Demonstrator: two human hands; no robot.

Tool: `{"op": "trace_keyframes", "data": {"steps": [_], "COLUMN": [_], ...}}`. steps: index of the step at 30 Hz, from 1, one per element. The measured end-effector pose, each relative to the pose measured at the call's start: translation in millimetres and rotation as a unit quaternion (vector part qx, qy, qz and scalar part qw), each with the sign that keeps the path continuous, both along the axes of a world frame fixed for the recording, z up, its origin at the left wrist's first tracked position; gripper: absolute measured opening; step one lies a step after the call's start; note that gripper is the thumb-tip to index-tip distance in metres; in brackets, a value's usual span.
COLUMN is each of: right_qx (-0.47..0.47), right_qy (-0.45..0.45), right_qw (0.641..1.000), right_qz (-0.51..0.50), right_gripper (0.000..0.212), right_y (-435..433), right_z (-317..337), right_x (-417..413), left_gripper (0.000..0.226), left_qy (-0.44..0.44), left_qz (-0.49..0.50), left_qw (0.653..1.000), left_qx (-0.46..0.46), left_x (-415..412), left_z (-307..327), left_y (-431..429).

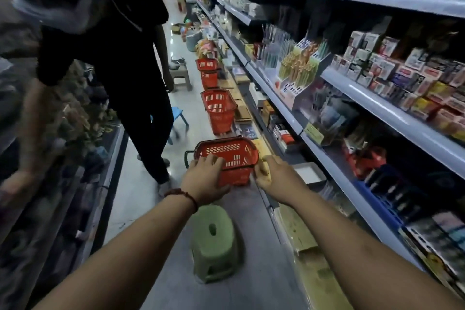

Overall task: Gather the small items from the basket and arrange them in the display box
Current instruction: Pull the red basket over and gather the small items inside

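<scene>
A red plastic basket (231, 156) is held in the aisle at the middle of the head view, tilted with its open side facing away from me. My left hand (205, 180) grips its near left rim. My right hand (271, 176) grips its near right end, against a yellowish item. What lies inside the basket is hidden. A tiered display box (297, 78) filled with pens stands on the middle shelf at the right.
A green plastic stool (214, 241) stands on the floor below my arms. More red baskets (219, 108) line the shelf foot ahead. A person in black (120, 58) stands left in the aisle. Stocked shelves (377, 98) run along the right.
</scene>
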State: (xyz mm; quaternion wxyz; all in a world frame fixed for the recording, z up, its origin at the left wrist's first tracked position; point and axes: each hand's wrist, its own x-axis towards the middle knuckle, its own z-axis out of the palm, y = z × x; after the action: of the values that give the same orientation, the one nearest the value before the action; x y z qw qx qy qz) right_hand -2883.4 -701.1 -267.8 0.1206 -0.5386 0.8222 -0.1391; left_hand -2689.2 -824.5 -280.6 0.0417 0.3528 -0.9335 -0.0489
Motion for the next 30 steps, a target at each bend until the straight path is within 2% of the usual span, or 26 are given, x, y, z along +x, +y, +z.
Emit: {"op": "trace_keyframes", "data": {"steps": [7, 12, 19, 25, 30], "right_qx": [0.025, 0.047, 0.082, 0.101, 0.106], "right_qy": [-0.027, -0.044, -0.055, -0.077, -0.097], "right_qw": [0.999, 0.997, 0.994, 0.992, 0.988], "right_qz": [-0.002, 0.036, 0.046, 0.024, -0.056], "right_gripper": [0.068, 0.071, 0.071, 0.077, 0.082], "right_y": [-137.8, -243.8, -356.0, -431.9, -475.9], "right_z": [-36.9, -72.2, -103.4, -134.1, -180.4], "right_x": [-85.4, -156.0, -226.7, -247.9, -248.8], "left_gripper": [0.072, 0.07, 0.075, 0.076, 0.079], "left_qy": [-0.023, -0.013, -0.043, -0.073, -0.112], "left_qz": [-0.002, 0.059, 0.115, 0.089, 0.019], "left_qw": [0.999, 0.996, 0.987, 0.983, 0.98], "left_qx": [0.025, 0.066, 0.102, 0.145, 0.161], "left_x": [-84.8, -147.3, -206.3, -221.9, -246.0], "left_z": [-30.9, -58.1, -76.6, -105.5, -150.5], "left_y": [-128.6, -222.8, -318.2, -408.8, -496.8]}}
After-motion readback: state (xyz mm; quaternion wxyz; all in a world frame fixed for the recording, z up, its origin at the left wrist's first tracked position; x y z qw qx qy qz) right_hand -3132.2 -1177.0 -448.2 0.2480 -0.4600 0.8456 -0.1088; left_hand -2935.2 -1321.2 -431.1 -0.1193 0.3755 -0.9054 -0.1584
